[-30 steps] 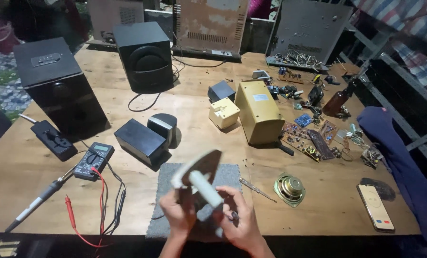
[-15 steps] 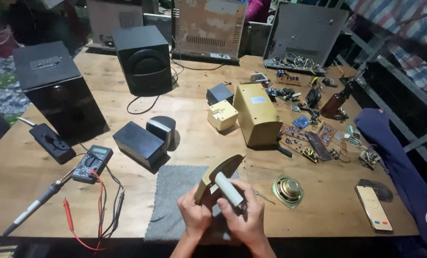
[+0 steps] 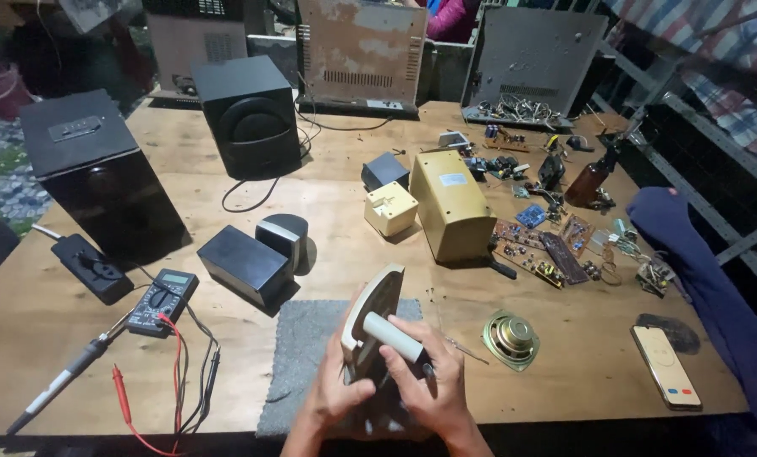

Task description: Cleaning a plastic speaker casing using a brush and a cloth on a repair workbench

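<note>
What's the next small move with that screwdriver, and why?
Probably tilt the tip down and seat it on a fastener before turning. The right hand holds the pale-handled screwdriver across the beige panel, which the left hand props on edge over the grey cloth. The tip is hidden behind the fingers, so I cannot tell whether it is engaged.
</note>
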